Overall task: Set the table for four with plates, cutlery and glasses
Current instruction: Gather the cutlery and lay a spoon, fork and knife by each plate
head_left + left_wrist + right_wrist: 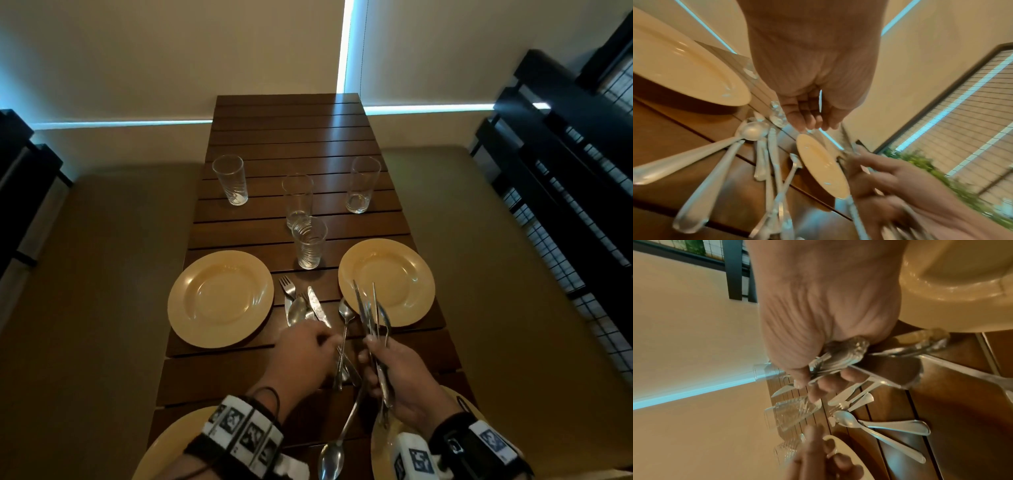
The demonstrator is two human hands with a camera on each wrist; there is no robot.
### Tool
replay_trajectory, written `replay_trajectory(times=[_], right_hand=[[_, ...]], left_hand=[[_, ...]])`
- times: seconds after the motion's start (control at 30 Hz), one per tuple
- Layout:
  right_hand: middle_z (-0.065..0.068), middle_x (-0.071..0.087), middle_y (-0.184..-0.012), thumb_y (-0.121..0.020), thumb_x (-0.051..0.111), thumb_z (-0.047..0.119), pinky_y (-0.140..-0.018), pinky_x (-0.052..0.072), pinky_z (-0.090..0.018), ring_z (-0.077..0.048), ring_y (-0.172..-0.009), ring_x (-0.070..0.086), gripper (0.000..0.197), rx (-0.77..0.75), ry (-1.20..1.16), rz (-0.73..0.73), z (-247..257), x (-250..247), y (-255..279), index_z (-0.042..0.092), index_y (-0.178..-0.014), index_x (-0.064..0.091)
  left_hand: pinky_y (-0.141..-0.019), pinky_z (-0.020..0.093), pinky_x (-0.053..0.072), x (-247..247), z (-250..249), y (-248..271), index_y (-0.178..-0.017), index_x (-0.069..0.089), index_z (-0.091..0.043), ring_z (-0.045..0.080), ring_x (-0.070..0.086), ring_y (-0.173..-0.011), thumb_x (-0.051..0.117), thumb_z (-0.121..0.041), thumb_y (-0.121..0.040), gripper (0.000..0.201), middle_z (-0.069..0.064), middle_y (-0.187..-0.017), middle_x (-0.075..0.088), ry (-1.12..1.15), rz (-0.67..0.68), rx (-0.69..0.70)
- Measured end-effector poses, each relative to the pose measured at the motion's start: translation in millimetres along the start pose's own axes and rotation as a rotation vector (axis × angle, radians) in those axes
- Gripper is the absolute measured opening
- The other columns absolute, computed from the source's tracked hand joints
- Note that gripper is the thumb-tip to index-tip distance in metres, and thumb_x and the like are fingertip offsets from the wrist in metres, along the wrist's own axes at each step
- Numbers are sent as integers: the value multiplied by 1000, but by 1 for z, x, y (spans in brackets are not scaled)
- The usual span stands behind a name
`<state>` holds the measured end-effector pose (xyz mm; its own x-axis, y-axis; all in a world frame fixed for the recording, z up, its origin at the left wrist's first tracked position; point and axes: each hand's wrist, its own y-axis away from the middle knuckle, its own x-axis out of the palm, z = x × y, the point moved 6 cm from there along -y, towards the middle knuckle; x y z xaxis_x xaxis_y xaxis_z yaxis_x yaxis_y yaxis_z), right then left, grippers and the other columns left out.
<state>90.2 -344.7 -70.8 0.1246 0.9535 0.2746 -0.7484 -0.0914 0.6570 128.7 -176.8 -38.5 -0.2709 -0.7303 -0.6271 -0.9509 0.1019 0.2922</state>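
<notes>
My right hand (390,366) grips a bundle of cutlery (371,315) above the dark slatted table (291,137); its tips fan out over the far right yellow plate (423,274), and one long spoon (331,459) hangs back toward me. The right wrist view shows my right hand (818,382) with fingers wrapped round the handles. My left hand (308,347) hovers over the loose cutlery pile (306,306). In the left wrist view, my left hand (810,121) has loosely curled fingers with nothing in them. Another plate (186,308) lies far left. Several glasses stand beyond, the nearest (309,245) by the pile.
Two more yellow plates (164,448) (380,445) lie at the near edge under my wrists. Olive cushioned benches (85,274) (513,257) flank the table, with dark slatted backs (565,171) behind them. A pale wall closes the table's far end.
</notes>
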Motion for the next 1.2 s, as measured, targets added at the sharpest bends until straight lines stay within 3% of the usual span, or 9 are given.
replay_trajectory(times=[0.1, 0.23, 0.4, 0.57, 0.63, 0.73, 0.93, 1.03, 1.2], right_hand=[[-1, 48, -63, -93, 63, 30, -44, 29, -27, -12, -47, 34, 21, 3, -42, 4, 1, -20, 8, 12, -92, 51], [-3, 42, -58, -83, 69, 38, -42, 28, -28, -14, -43, 31, 35, 2, -35, -51, 5, -44, 22, 12, -86, 46], [-16, 71, -80, -81, 68, 44, -37, 34, -25, -14, -40, 41, 46, 12, 25, -143, 12, -67, 38, 3, -98, 55], [-18, 77, -101, -79, 71, 31, -37, 39, -24, -14, -42, 47, 50, 0, 35, -137, 15, -81, 45, -2, -114, 58], [-22, 75, -101, -78, 72, 28, -38, 39, -25, -14, -40, 47, 49, 11, 15, -122, 12, -85, 47, 1, -116, 57], [-24, 75, -98, -79, 71, 25, -37, 40, -25, -15, -38, 47, 45, 16, -12, -109, 12, -87, 51, 2, -115, 57], [-26, 74, -96, -78, 69, 26, -36, 43, -25, -19, -39, 53, 44, 20, -40, -97, 13, -96, 56, -1, -112, 59], [-27, 74, -97, -81, 69, 24, -37, 43, -25, -21, -39, 53, 40, 28, -33, -111, 12, -103, 57, -2, -110, 59], [-27, 74, -96, -91, 65, 18, -37, 45, -26, -22, -41, 56, 29, 46, -25, -108, 11, -107, 59, -2, -110, 59]], left_hand=[[-56, 18, 47, -8, 42, -19, -92, 65, -20, 7, 65, -69, 63, -22, -96, 5, -4, -87, 68, -104, -39, -183], [-59, 24, 42, -1, 76, -33, -83, 49, -18, 14, 55, -66, 61, -15, -93, 16, -3, -75, 56, -318, -28, -282], [-44, 20, 34, 12, 96, -42, -65, 55, -16, 9, 55, -56, 61, -18, -92, 28, -2, -65, 59, -360, 34, -353], [-52, 24, 45, 8, 89, -50, -74, 61, -11, 13, 59, -60, 65, -25, -89, 21, 0, -71, 63, -173, -19, -409], [-67, 39, 61, 16, 92, -63, -78, 69, -7, 27, 72, -74, 71, -28, -78, 21, 9, -79, 73, -10, -20, -467], [-75, 50, 64, 35, 116, -97, -68, 66, -14, 36, 76, -84, 72, -29, -72, 16, 17, -87, 77, 47, -31, -477], [-77, 48, 64, 34, 91, -105, -90, 73, -2, 35, 76, -85, 69, -30, -86, 29, 18, -92, 77, -15, -40, -495], [-72, 42, 65, 40, 90, -103, -91, 70, -8, 31, 77, -82, 67, -27, -91, 20, 14, -88, 78, 1, 5, -524], [-59, 43, 65, 35, 90, -87, -88, 69, 8, 32, 74, -62, 63, -15, -97, 25, 21, -69, 74, 247, -42, -668]])
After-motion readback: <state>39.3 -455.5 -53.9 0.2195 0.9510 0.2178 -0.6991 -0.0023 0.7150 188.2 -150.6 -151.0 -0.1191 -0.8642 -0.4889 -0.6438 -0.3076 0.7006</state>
